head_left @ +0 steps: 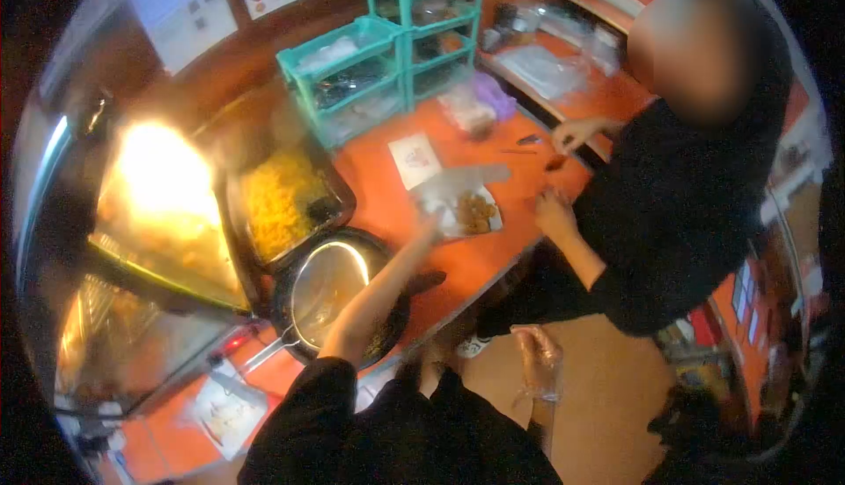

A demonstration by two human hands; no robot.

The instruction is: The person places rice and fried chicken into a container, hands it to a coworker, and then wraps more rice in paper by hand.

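Observation:
My left hand [429,224] reaches over the orange counter to the left edge of a white food box [447,217]. Motion blur smears its fingers, so its grip is unclear. Brown fried pieces [475,212] lie in the right part of the box. A greyish blurred strip [480,174] runs along the back of the box, and a printed white card [415,161] lies behind it. Low in front of me, away from the counter, is my right hand [539,360] in a clear glove, loosely curved with nothing visible in it.
A round strainer [330,290] rests over a dark pan beneath my left forearm. Behind it are a tray of yellow food [280,203] and a bright lamp. Teal shelves [348,67] stand at the back. A co-worker in black [678,221] has both hands at the counter's right side.

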